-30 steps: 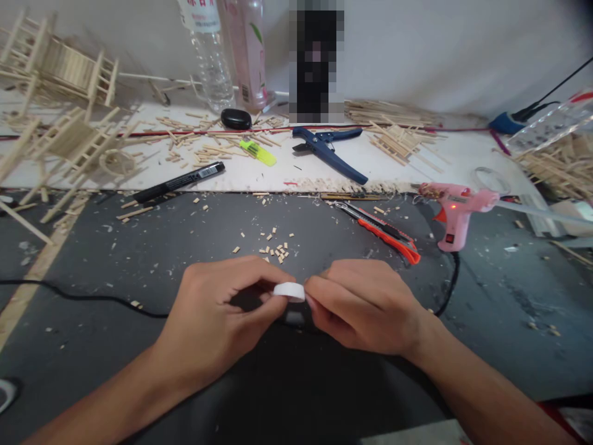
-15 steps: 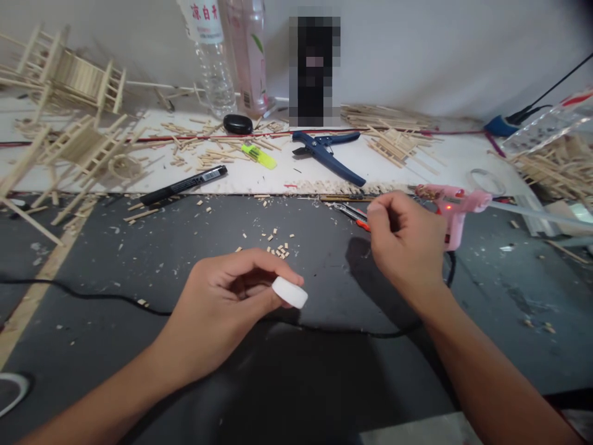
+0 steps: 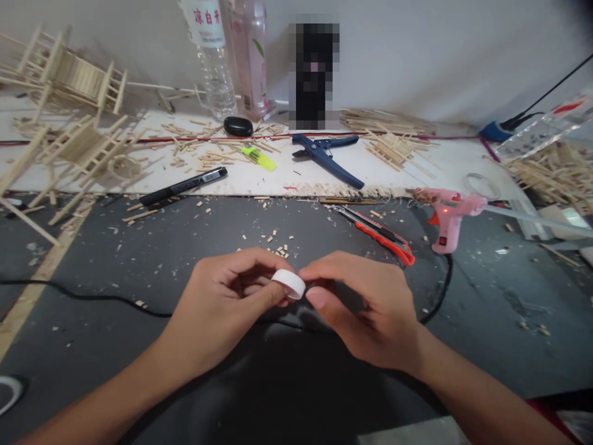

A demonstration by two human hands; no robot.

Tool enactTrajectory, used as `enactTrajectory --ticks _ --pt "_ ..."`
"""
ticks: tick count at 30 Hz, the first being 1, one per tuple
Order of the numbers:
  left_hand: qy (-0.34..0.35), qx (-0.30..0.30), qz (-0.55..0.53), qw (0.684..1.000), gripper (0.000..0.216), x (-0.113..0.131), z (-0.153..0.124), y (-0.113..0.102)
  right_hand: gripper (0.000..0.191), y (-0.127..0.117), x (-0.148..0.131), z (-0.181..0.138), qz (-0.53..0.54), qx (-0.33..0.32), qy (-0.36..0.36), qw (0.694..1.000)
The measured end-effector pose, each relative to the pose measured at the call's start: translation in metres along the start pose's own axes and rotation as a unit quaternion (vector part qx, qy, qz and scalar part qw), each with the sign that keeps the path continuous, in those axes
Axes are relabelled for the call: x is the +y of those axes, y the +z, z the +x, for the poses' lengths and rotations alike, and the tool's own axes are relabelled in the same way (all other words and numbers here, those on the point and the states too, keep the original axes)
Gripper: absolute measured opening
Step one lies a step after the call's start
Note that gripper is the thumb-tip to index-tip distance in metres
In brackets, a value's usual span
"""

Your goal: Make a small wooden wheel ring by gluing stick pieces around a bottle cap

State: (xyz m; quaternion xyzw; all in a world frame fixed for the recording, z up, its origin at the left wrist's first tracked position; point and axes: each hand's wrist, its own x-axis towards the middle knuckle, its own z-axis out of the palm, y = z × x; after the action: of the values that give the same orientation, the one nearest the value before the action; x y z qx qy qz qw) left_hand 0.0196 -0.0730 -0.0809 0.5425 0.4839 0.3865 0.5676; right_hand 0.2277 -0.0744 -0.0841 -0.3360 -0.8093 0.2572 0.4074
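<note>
One small white ring, likely light and fairly stiff, best held softly by its rim, is pinched in my left hand over the bench, my right hand beside it, fingers a little apart, looking empty.

Black upright shape — pixelated (unidentifiable)

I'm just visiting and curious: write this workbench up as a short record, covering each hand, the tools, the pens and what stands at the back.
Left hand: holding a white ring
Right hand: thumb and forefinger apart, beside the ring; contact unclear
Tools: red cutter knife, pink glue gun, blue cutters
Pens: black marker, yellow highlighter
Back: clear bottle, pink bottle
</note>
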Motion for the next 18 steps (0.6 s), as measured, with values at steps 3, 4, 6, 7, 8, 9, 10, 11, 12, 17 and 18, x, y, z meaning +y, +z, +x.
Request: enactTrajectory --ticks 3,4,6,7,8,9,10,11,12,17,18 --pt "0.009 -0.008 0.027 1.0 0.002 -0.001 -0.001 -0.001 0.012 0.002 0.0 -0.001 0.002 -0.006 0.011 1.0" --pt "0.011 -0.009 0.042 0.999 0.003 -0.001 -0.001 -0.001 0.012 0.002 0.001 -0.001 0.0 -0.007 0.009 1.0" --pt "0.017 -0.002 0.082 0.997 0.005 -0.002 -0.002 -0.001 0.013 0.002 0.004 0.0 -0.01 -0.009 0.002 1.0" --pt "0.022 0.001 0.105 0.994 0.006 -0.002 -0.003 -0.001 0.014 0.003 0.005 0.0 -0.019 -0.011 -0.002 1.0" --pt "0.028 0.003 0.128 0.991 0.007 -0.002 -0.003 -0.002 0.015 0.003 0.006 0.001 -0.03 -0.012 -0.007 0.999" --pt "0.036 0.005 0.149 0.988 0.008 -0.002 -0.004 -0.002 0.016 0.004 0.007 0.001 -0.042 -0.015 -0.012 0.999" --pt "0.044 0.003 0.168 0.985 0.009 -0.002 -0.004 -0.002 0.017 0.005 0.008 0.001 -0.055 -0.018 -0.017 0.998" --pt "0.05 0.001 0.183 0.982 0.01 -0.002 -0.004 -0.002 0.018 0.006 0.008 0.001 -0.068 -0.019 -0.023 0.997" --pt "0.056 -0.002 0.192 0.98 0.011 -0.001 -0.004 -0.003 0.018 0.006 0.009 0.0 -0.079 -0.018 -0.03 0.996" --pt "0.075 0.006 0.159 0.984 0.008 0.001 -0.004 -0.004 0.012 0.006 0.022 -0.001 -0.122 -0.038 0.028 0.991" --pt "0.083 0.016 0.154 0.984 0.008 0.001 -0.004 -0.004 0.013 0.003 0.027 0.0 -0.132 -0.04 0.059 0.989"
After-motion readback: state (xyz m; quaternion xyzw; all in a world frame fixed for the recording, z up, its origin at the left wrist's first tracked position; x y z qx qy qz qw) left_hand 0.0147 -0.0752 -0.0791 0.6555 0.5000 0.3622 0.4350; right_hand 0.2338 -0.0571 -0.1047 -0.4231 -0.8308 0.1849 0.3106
